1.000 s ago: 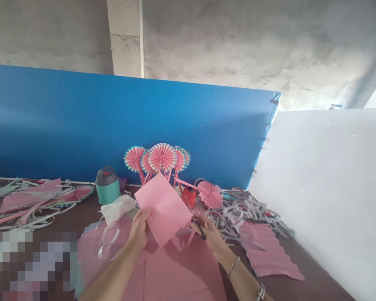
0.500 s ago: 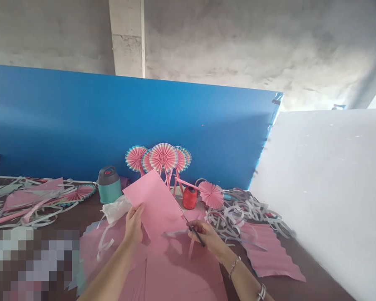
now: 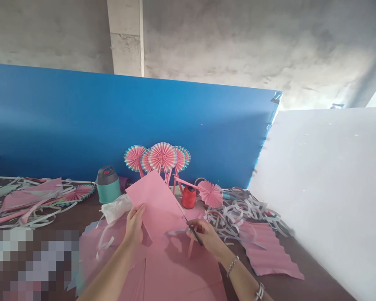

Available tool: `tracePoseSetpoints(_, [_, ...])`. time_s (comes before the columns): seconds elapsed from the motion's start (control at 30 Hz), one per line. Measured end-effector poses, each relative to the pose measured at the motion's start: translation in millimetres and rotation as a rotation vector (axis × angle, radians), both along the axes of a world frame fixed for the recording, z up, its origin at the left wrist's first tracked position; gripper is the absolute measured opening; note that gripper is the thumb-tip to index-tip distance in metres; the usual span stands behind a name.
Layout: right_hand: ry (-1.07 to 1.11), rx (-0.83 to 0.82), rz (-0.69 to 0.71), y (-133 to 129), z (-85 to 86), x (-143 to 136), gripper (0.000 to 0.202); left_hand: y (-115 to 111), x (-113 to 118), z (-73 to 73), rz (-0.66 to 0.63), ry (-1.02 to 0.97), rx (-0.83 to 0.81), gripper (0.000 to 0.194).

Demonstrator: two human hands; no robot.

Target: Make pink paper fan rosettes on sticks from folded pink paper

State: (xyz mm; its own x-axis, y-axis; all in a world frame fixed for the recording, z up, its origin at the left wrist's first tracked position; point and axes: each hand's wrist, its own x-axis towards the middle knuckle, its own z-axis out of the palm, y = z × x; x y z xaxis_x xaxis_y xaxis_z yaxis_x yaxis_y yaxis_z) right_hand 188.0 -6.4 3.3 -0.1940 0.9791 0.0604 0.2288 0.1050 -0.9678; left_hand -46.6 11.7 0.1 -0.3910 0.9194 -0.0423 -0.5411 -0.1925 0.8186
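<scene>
My left hand (image 3: 135, 222) pinches the left edge of a pink paper sheet (image 3: 156, 200), held tilted above the table. My right hand (image 3: 203, 235) is closed on a pair of dark-handled scissors (image 3: 194, 235), whose thin blades lie along the sheet's right edge. A narrow pink strip (image 3: 190, 249) hangs below the right fingers. Under both hands lie more large pink sheets (image 3: 175, 278). The finger loops of the scissors are mostly hidden by the right hand.
Pink paper fans (image 3: 163, 156) stand against a blue partition (image 3: 81, 113). Nearby are a red thread spool (image 3: 188, 198), a loose fan (image 3: 210, 194) and a teal container (image 3: 108, 187). Curled white strips (image 3: 238, 213) and pleated pink paper (image 3: 271, 255) lie right; more scraps (image 3: 34, 196) lie left.
The sheet has shifted slightly to the right relative to my left hand. Both hands keep their hold, and the scissors stay at the sheet's right edge. The view has moved a little.
</scene>
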Motion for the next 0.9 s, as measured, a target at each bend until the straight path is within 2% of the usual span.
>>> tracePoseSetpoints(0.13, [0.003, 0.002, 0.001, 1.5, -1.9, 0.6, 0.032, 1.7, -1.9, -3.3, -0.004, 0.033, 0.012, 0.034])
tracePoseSetpoints(0.4, [-0.012, -0.009, -0.004, 2.4, -4.0, 1.5, 0.032, -0.1, -0.5, 0.7, -0.006, 0.044, -0.002, 0.035])
tracePoseSetpoints(0.67, [-0.021, -0.012, -0.012, 1.8, -1.5, 1.0, 0.031, 4.0, -3.3, -7.9, -0.030, 0.045, 0.024, 0.039])
tracePoseSetpoints(0.9, [-0.006, -0.032, 0.005, 7.4, -10.7, 2.8, 0.033, 3.1, -1.4, -4.3, -0.015, 0.027, 0.013, 0.038])
